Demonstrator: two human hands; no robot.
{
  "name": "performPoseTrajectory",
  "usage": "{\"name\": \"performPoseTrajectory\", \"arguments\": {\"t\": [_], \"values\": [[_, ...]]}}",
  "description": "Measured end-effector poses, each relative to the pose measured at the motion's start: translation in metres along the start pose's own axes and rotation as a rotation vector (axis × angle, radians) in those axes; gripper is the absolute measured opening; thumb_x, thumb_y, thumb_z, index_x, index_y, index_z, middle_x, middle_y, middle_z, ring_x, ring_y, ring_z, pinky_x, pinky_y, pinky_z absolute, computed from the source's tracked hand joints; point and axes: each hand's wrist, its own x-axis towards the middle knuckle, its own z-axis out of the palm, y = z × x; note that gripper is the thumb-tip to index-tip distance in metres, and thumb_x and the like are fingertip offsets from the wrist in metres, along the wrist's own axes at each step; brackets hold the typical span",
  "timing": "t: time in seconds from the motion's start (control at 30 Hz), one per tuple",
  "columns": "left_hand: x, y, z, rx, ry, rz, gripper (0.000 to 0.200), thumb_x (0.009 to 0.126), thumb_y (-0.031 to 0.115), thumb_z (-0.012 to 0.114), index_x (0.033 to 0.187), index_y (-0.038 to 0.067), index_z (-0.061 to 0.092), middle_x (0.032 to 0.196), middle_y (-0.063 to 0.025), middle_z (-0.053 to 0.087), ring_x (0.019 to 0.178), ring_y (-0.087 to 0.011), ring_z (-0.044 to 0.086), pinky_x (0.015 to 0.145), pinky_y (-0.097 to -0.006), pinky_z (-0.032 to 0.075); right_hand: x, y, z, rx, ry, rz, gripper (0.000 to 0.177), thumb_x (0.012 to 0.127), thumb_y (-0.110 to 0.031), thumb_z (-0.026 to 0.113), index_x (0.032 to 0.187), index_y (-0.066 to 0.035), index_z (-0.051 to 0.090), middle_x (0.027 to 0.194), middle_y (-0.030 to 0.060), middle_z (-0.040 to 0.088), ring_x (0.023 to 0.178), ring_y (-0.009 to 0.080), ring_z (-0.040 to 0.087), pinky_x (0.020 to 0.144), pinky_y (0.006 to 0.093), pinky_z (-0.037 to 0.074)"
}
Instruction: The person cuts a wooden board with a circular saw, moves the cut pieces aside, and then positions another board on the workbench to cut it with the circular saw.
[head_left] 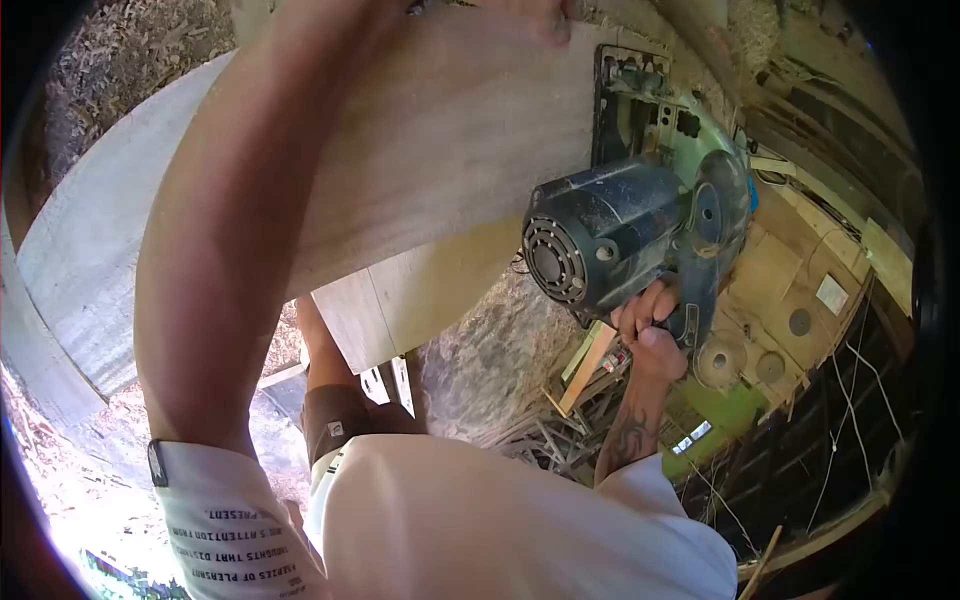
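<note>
My right hand (650,325) is wrapped round the rear handle of a circular saw (600,235), its fingers closed. The saw has a dark, dusty motor housing, a greenish guard and a metal base plate (598,110) at the right end of a wide pale wooden board (450,130). The blade is hidden from this side. My left forearm reaches across the board to the top edge of the view. There, part of my left hand (540,18) shows against the board, but most of its fingers are cut off by the frame.
A lighter plank (430,300) lies below the board, and a curved pale piece (110,220) is at the left. Shavings and dust (480,365) cover the ground. Wood offcuts (565,440) are piled low. A wooden panel (770,290) and loose cords (850,400) are at the right.
</note>
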Motion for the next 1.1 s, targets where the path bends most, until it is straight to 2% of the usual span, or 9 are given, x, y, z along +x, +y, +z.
{"name": "performPoseTrajectory", "arguments": {"t": [0.07,0.1,0.17,0.37,0.57,0.67,0.87,1.1], "values": [[0.01,-0.018,0.007,-0.128,-0.032,0.09,0.028,0.075,0.032,0.075,0.092,0.011,0.078,0.077,-0.0053,0.074,0.069,-0.013,0.066,0.064,-0.0318,0.052,-0.002,0.0,0.001,0.018,0.021,0.001,0.028,0.083,-0.003,0.062,0.1,-0.011,0.04,0.083,0.0049,0.042,0.061,0.0189,0.046,0.063,0.0366,0.032],[-0.001,-0.011,0.022,-0.138,-0.033,0.005,0.028,0.074,0.032,0.075,0.092,0.011,0.078,0.077,-0.0054,0.074,0.069,-0.0136,0.066,0.064,-0.0322,0.052,-0.014,-0.019,0.004,0.013,0.035,0.084,0.029,0.083,-0.003,0.062,0.1,-0.011,0.04,0.083,0.005,0.042,0.061,0.019,0.046,0.063,0.0367,0.032],[-0.011,0.02,0.012,0.008,0.001,-0.078,0.029,0.073,0.032,0.075,0.093,0.012,0.078,0.078,-0.0056,0.074,0.07,-0.0148,0.067,0.065,-0.033,0.052,-0.01,-0.021,0.002,-0.014,0.035,0.058,0.029,0.083,-0.003,0.062,0.101,-0.011,0.04,0.083,0.0051,0.042,0.061,0.0192,0.046,0.064,0.0368,0.032],[-0.013,0.02,0.014,0.03,0.065,-0.048,0.033,0.071,0.033,0.074,0.095,0.012,0.078,0.081,-0.0083,0.074,0.075,-0.0194,0.069,0.069,-0.0348,0.053,-0.001,-0.028,0.008,-0.042,0.027,0.044,0.03,0.082,-0.003,0.062,0.102,-0.01,0.041,0.083,0.0056,0.043,0.06,0.0197,0.046,0.064,0.037,0.033],[-0.02,0.032,0.013,0.06,0.065,-0.129,0.034,0.07,0.032,0.074,0.097,0.012,0.077,0.083,-0.0081,0.074,0.078,-0.0208,0.07,0.071,-0.0357,0.054,0.005,-0.028,0.008,-0.039,0.013,0.046,0.031,0.081,-0.003,0.063,0.102,-0.01,0.042,0.082,0.0057,0.043,0.059,0.0193,0.046,0.064,0.0373,0.035],[-0.012,0.017,0.013,-0.019,-0.001,-0.06,0.035,0.07,0.031,0.074,0.098,0.011,0.077,0.085,-0.0088,0.075,0.08,-0.0215,0.07,0.072,-0.0365,0.054,0.013,-0.031,0.011,-0.069,0.004,0.023,0.031,0.081,-0.004,0.063,0.102,-0.01,0.042,0.082,0.0056,0.044,0.058,0.019,0.046,0.065,0.0375,0.036],[-0.016,0.02,0.014,-0.021,0.06,-0.042,0.035,0.07,0.03,0.073,0.097,0.008,0.076,0.085,-0.011,0.075,0.079,-0.0225,0.071,0.072,-0.0373,0.055,0.013,-0.031,0.007,-0.061,0.023,0.036,0.03,0.08,-0.004,0.062,0.102,-0.01,0.043,0.08,0.0054,0.043,0.057,0.0187,0.046,0.065,0.0376,0.037],[-0.017,0.019,0.011,-0.017,0.034,-0.012,0.033,0.069,0.028,0.072,0.096,0.008,0.077,0.086,-0.0117,0.075,0.08,-0.024,0.071,0.072,-0.0378,0.055,0.019,-0.03,0.011,-0.075,0.033,0.008,0.029,0.08,-0.005,0.062,0.101,-0.009,0.043,0.079,0.0052,0.043,0.054,0.0183,0.045,0.062,0.0373,0.036]]}}
